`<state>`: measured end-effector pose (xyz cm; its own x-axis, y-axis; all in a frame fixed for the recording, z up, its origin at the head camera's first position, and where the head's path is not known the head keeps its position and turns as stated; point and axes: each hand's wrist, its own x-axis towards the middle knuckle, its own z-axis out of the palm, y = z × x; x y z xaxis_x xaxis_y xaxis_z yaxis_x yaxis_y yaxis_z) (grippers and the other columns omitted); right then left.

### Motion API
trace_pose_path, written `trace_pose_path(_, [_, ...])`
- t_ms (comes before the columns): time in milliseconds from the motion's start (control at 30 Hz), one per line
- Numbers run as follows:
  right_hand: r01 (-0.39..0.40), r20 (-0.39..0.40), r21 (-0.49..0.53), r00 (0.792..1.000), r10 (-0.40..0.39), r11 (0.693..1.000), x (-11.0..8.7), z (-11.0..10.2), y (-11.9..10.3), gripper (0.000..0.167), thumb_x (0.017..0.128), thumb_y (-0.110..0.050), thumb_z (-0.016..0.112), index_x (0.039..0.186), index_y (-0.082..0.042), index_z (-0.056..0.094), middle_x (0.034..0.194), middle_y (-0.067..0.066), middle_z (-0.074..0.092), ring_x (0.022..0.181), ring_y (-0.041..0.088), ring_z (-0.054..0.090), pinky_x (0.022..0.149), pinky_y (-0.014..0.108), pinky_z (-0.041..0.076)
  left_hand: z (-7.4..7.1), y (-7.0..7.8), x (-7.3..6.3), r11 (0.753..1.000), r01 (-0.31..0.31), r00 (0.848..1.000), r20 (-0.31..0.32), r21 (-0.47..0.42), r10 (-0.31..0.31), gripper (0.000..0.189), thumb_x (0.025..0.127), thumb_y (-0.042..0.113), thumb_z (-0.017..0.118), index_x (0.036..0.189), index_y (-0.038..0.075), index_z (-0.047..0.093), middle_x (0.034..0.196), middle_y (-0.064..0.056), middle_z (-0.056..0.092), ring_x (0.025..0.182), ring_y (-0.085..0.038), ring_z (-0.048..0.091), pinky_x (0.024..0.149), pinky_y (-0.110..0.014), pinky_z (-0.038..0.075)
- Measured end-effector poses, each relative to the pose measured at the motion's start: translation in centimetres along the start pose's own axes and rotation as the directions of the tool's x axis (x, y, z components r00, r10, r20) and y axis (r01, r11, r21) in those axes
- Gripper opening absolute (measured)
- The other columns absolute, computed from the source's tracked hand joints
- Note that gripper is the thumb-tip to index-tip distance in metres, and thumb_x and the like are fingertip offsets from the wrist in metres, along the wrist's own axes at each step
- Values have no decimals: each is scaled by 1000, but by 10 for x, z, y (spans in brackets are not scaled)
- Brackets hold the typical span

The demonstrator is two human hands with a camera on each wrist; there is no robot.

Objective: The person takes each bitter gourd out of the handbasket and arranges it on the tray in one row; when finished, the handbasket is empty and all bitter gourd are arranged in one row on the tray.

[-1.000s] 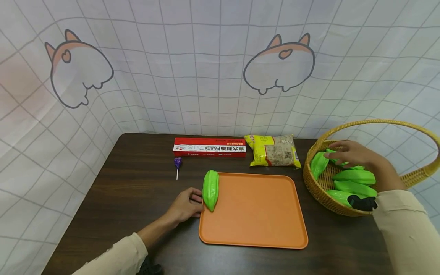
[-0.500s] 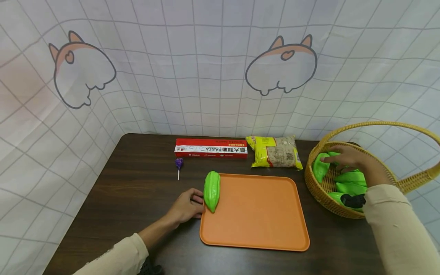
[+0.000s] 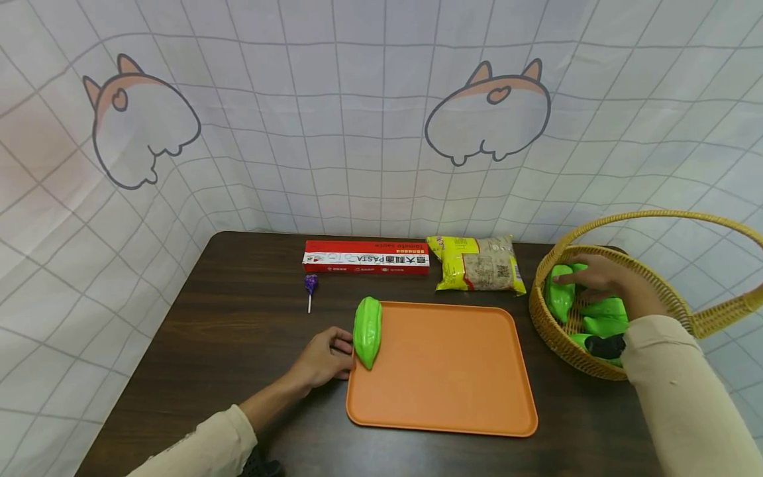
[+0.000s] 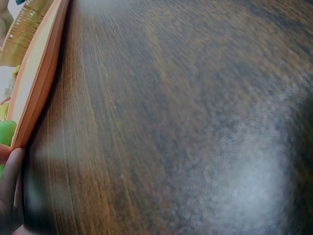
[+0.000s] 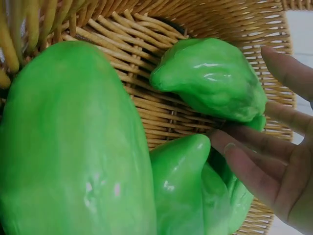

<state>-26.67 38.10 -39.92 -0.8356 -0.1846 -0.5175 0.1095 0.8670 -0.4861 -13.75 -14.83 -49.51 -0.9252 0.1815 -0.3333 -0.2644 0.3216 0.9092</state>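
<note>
My left hand [image 3: 322, 358] pinches the left rim of an orange tray [image 3: 447, 371]; in the left wrist view its fingertips [image 4: 14, 159] meet at that rim. On the tray, along the same side, lies a green ribbed fruit [image 3: 367, 331] that looks like a star fruit. Inside the wicker basket [image 3: 554, 344], at the right, my right hand [image 3: 608, 278] reaches over several more of these fruits. The right wrist view shows its thumb and spread fingers beside one green fruit [image 5: 215, 81], not curled round it. A larger-looking fruit [image 5: 73, 147] fills that view's left side.
Behind the tray lie a red pasta box [image 3: 366, 257] and a yellow food bag [image 3: 477, 264]. A purple lollipop [image 3: 310, 285] is left of them on the dark wooden table [image 3: 238, 291]. The basket's tall handle [image 3: 656, 213] arches above the right forearm. A white grid-patterned cloth [image 3: 357, 132] hangs behind.
My right hand has moved left and lower into the basket, its thumb now over the leftmost fruit, which has shifted slightly. The left hand and the tray keep their places.
</note>
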Motion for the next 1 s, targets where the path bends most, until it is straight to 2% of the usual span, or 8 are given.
trace_pose_path(367, [8,-9,-40,1000,-8,999,8,0,4,87,99,-41,60,150,18,20,147,49,17,115,52,58,84,48,61,1,0,1,1000,4,1000,0,13,-4,49,79,2,74,125,-2,56,108,-16,61,82,-18,67,67,-34,64])
trace_pose_path(667, [-1,-4,11,1000,1,1000,10,0,2,88,97,-37,64,150,17,19,144,47,26,104,40,67,85,48,61,1,3,-1,1000,8,1000,-12,11,-8,49,78,1,74,125,-2,57,108,-17,61,81,-18,66,65,-35,64])
trace_pose_path(1000, [6,-8,32,1000,-5,999,8,-1,3,83,100,-30,61,151,17,16,145,48,24,108,46,65,84,48,61,1,3,-1,1000,6,1000,-16,12,-6,49,79,-1,74,125,-2,57,107,-16,61,81,-18,66,65,-35,64])
